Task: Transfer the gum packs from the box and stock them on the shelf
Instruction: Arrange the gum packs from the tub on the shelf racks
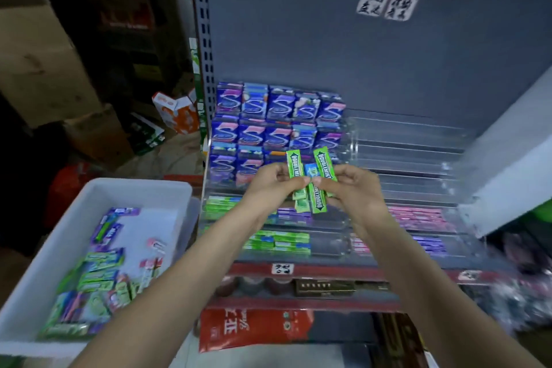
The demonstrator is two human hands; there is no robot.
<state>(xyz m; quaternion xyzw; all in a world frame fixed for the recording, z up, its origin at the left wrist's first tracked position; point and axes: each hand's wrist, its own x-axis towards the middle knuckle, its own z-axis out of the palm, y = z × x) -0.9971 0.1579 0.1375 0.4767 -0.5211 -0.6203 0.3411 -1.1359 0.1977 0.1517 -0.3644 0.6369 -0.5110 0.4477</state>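
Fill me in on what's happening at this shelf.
A person is stocking gum. Both hands, the left hand and the right hand, hold a fan of green Doublemint packs with a small blue pack among them, above the shelf's clear dividers. Purple gum boxes already fill the left rear lanes. The white box beside the shelf still holds assorted packs.

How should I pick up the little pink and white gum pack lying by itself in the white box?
The pink and white pack lies flat on a bare patch of the white box floor, apart from the green packs. Probably best to come straight down from above and pinch its two long edges, thumb on one, fingers on the other. It looks thin, so its narrow width suits a pinch.
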